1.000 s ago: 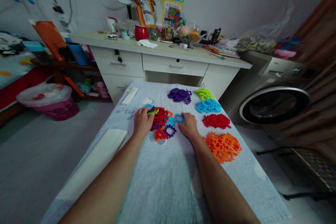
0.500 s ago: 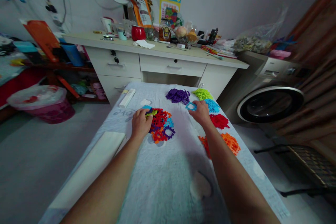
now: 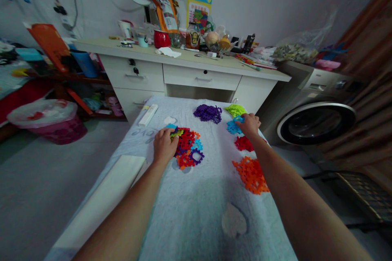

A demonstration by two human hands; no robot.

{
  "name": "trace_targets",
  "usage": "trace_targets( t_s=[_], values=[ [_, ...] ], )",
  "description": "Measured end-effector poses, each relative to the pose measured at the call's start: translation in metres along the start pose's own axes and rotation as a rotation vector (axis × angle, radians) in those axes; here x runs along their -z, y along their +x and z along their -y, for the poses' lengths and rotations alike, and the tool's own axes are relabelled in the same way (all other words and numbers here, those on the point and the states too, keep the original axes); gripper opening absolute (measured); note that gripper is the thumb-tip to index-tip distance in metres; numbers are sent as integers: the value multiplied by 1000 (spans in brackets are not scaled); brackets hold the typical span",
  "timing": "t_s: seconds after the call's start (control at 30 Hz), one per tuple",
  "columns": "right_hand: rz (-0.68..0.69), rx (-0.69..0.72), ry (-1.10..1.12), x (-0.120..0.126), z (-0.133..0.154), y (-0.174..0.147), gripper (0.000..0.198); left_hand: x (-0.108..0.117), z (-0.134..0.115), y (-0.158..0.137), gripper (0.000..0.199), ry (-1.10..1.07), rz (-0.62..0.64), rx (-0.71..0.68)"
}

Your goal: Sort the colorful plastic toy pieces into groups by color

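My left hand (image 3: 165, 145) is at the left edge of a mixed pile of notched plastic building pieces (image 3: 185, 140). Its curled fingers close round a yellow-green plastic piece (image 3: 177, 133) there. My right hand (image 3: 251, 125) is over the right side of the blue pile (image 3: 233, 125), its bent fingertips on a blue piece; the hand partly hides that contact. Sorted piles lie around it: purple (image 3: 208, 113), yellow-green (image 3: 235, 109), red (image 3: 243, 143) and orange (image 3: 251, 175), the last two partly behind my right arm.
A pale cloth (image 3: 214, 212) covers the table. On its left side are a long white board (image 3: 107, 195) and a white power strip (image 3: 148, 115). Beyond stands a cluttered desk (image 3: 199, 69), with a washing machine (image 3: 312, 102) to the right and a lined pink bin (image 3: 49, 122) at left.
My right hand has moved right, from beside the purple pile to the blue pile, carrying a blue square piece. More of the orange pile shows now. My left hand has hardly moved.
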State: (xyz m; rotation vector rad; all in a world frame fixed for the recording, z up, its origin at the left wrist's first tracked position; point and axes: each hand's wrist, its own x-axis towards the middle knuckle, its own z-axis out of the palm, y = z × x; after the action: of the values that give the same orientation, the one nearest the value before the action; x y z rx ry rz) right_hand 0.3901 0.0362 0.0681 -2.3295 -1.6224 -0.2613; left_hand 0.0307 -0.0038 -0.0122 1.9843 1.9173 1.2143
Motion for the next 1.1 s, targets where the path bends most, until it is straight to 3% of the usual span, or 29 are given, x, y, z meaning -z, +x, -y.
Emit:
trace_targets(
  t_s=[0.13,0.37,0.53,0.67,0.77,0.83,1.0,1.1],
  values=[
    [-69,-72,-2,-3,-3,4,42,0,-1,1,28,23,9,-4],
    [-48,-107,43,5,-7,-1,38,0,-1,2,30,45,38,-3],
    [-130,-103,198,25,18,-24,31,1,0,1,29,37,36,-12],
    [-48,71,384,22,60,-61,28,0,0,1,28,36,31,-9],
    [126,295,513,5,94,-95,24,-1,2,1,28,27,19,-14],
    [190,363,574,-9,110,-114,28,-2,2,1,27,21,5,-25],
    [212,486,637,-30,128,-136,48,-1,2,1,24,4,-15,-44],
    [226,519,625,-34,131,-136,48,0,1,1,24,-15,-12,-34]
  ],
)
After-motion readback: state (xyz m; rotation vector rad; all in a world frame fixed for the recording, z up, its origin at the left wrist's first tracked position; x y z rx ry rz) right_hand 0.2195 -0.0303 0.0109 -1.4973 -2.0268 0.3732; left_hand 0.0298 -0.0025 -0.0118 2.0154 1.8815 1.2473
